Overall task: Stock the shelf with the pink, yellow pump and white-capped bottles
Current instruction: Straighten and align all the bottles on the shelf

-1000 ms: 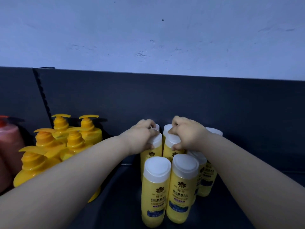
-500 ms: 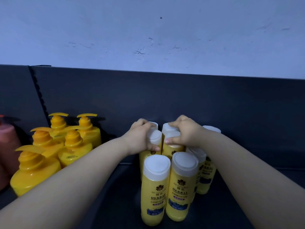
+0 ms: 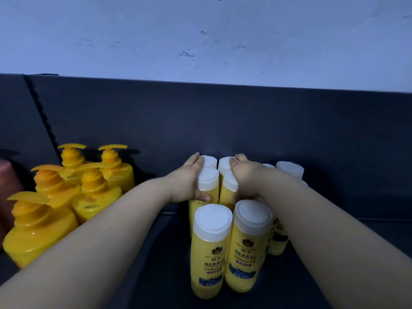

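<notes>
Shelf (image 3: 156, 275) status: the white-capped bottles (image 3: 210, 253) stand upright in a tight cluster at centre, rows running back to the dark back panel (image 3: 223, 119).
- Left hand (image 3: 189, 181): grip clamped on the second-row left bottle (image 3: 208, 181). The thumb lies across its yellow front just under the cap. The fingers run along its left side and reach the cap of the bottle behind.
- Right hand (image 3: 247, 177): grip clamped on the second-row right bottle (image 3: 227, 182), fingers curled over the cap edge. The hand hides most of the body.
- The two held bottles are upright and touch side by side. Can't tell whether their bases are on the shelf.
- Front pair (image 3: 247, 248) stands free just in front of both hands, labels facing the camera.
- More white caps (image 3: 289, 169) are at the right rear, partly behind the right forearm.
- Yellow pump bottles (image 3: 95, 197): five, grouped on the left of the shelf, apart from the cluster, with the left forearm crossing in front of them.
- Pink bottle (image 3: 9, 186): far left edge, mostly cut off.
- Pale wall (image 3: 200, 41) above the back panel.
</notes>
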Motion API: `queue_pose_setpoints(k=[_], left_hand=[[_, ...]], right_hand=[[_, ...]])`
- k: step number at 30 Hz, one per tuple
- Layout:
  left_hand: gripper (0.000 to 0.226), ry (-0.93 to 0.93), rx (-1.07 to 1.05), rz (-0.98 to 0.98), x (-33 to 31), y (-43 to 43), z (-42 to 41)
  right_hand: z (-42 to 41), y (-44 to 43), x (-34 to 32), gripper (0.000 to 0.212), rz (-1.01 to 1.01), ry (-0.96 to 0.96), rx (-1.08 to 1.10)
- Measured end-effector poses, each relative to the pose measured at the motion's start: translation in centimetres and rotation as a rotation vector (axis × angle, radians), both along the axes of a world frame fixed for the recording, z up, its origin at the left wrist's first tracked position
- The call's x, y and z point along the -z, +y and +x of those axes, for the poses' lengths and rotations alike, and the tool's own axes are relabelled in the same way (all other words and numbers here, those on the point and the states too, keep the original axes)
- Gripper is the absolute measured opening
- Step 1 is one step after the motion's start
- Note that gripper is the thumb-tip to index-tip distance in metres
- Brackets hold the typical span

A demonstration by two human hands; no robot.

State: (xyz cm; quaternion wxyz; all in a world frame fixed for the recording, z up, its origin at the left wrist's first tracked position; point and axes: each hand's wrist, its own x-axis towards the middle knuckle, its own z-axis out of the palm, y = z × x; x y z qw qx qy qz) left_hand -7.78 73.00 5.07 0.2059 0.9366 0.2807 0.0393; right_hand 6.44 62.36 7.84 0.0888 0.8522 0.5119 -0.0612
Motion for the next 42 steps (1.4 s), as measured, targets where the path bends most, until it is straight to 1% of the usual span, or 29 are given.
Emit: queue_pose_setpoints(k=[5,11,15,17,19,21,23,24,26,27,29,30,32,35,38,40,42], left_hand=[[0.122,-0.003,0.037,0.011,0.5,0.5,0.1],[0.123,0.03,0.006,0.096,0.4,-0.2,-0.1],[0.12,0.08,-0.017,0.153,-0.2,-1.0,-0.2],[0.114,0.117,0.0,0.178,-0.9,-1.4,-0.6],[0.098,0.087,0.015,0.207,-1.9,-1.9,-1.3],[0.074,-0.011,0.04,0.235,-2.8,-2.8,-2.2],[0.058,-0.133,0.073,0.222,-3.5,-4.8,-2.9],[0.054,-0.187,0.094,0.205,-3.7,-6.1,-3.2],[0.052,-0.233,0.14,0.181,-3.5,-8.6,-3.7],[0.051,-0.229,0.161,0.175,-3.1,-9.6,-4.0],[0.046,-0.224,0.187,0.154,-2.1,-10.7,-4.5],[0.046,-0.234,0.186,0.147,-1.7,-11.0,-4.8],[0.053,-0.235,0.169,0.142,-1.0,-11.3,-5.2],[0.073,-0.156,0.15,0.187,-0.1,-11.2,-5.0],[0.094,-0.092,0.111,0.267,0.8,-11.1,-4.5],[0.097,-0.1,0.061,0.27,1.4,-11.4,-4.6],[0.095,-0.111,0.013,0.262,1.7,-12.0,-4.9]], right_hand=[[-0.6,-0.2,0.0,0.108,-0.022,0.021,0.019],[-1.0,-0.3,0.2,0.1,0.025,0.011,0.001],[-1.0,-0.9,0.1,0.105,0.062,0.062,-0.042],[-0.9,-1.4,-0.4,0.104,0.106,0.158,-0.05],[-0.8,-2.5,-1.5,0.095,0.217,0.253,-0.051],[-1.3,-4.3,-2.8,0.078,0.366,0.306,-0.064],[-2.7,-6.3,-3.5,0.062,0.445,0.366,-0.095],[-3.7,-7.2,-3.5,0.054,0.423,0.377,-0.13],[-5.6,-8.5,-2.5,0.04,0.307,0.343,-0.201],[-6.2,-8.9,-1.8,0.039,0.274,0.309,-0.226],[-6.6,-9.4,-0.6,0.042,0.279,0.244,-0.235],[-6.5,-9.7,-0.2,0.044,0.292,0.216,-0.237],[-6.3,-10.1,0.3,0.048,0.29,0.183,-0.245],[-6.1,-10.3,1.2,0.063,0.286,0.181,-0.26],[-5.8,-10.3,1.8,0.071,0.367,0.191,-0.269],[-5.7,-10.6,2.0,0.072,0.407,0.206,-0.27],[-5.7,-11.1,2.4,0.073,0.433,0.207,-0.283]])
